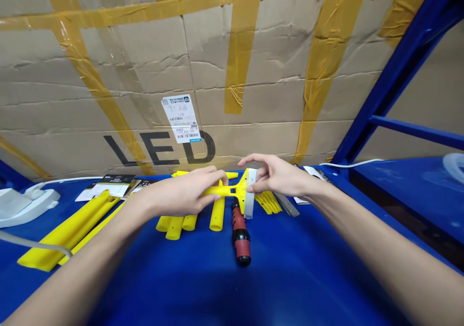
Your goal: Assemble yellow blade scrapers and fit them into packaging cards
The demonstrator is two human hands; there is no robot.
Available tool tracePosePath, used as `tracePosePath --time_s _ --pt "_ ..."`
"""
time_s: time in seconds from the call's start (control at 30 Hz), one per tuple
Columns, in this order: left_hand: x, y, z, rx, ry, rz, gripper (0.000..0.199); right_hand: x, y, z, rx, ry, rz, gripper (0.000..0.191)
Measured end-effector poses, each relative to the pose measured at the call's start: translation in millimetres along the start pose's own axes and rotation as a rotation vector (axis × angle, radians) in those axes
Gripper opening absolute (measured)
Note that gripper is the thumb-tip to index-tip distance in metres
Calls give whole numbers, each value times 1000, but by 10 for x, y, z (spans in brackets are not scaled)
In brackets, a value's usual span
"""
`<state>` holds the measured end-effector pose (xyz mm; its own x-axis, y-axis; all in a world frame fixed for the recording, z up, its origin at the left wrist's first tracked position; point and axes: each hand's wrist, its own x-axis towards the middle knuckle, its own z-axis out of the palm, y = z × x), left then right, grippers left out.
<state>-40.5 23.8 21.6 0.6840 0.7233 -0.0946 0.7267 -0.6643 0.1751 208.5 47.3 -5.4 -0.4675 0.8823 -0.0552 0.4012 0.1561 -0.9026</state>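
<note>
A yellow scraper [241, 191] with a pale, metal-like strip along its head is held up in the middle. My left hand [188, 191] is closed around its handle. At the scraper's head, my right hand [277, 175] pinches the pale strip [250, 195] between thumb and fingers. Beneath the scraper lies a red and black screwdriver [241, 239] on the blue surface. Several yellow tubular handles [217, 215] lie behind and below my left hand. Small yellow pieces [268, 202] and grey strips [287, 205] rest below my right hand.
Long yellow parts [68, 224] and black-and-white cards [113, 185] lie at left, beside a white device [27, 205] with a cable. A large taped cardboard box [268, 94] stands behind the blue surface [203, 282]. A blue metal frame [384, 84] rises at right.
</note>
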Motion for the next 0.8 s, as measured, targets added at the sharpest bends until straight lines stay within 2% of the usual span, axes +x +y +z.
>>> tracePosePath --time_s 0.17,0.37,0.5,0.6,0.63,0.7,0.77,0.8 --pt "-5 -11 -31 -26 -29 -12 40 -7 0 -25 57 -32 -59 62" --pt "-13 -19 -57 -33 -27 -18 41 -4 19 -35 57 -28 -92 67" --pt "-8 -14 -53 -34 -30 -24 41 5 28 -41 120 -55 -15 75" --pt "-3 -20 -56 -35 -45 -43 41 22 46 -100 126 62 73 67" --pt "-1 -24 -58 -34 -47 -51 42 24 52 -130 79 131 95 58" --pt "3 -32 -58 -32 -50 -64 42 19 64 -194 -175 215 145 36" --pt "7 -33 -57 -32 -61 -73 42 4 69 -243 -492 190 211 17" --pt "8 -31 -56 -30 -67 -78 42 -4 69 -254 -608 155 241 13"
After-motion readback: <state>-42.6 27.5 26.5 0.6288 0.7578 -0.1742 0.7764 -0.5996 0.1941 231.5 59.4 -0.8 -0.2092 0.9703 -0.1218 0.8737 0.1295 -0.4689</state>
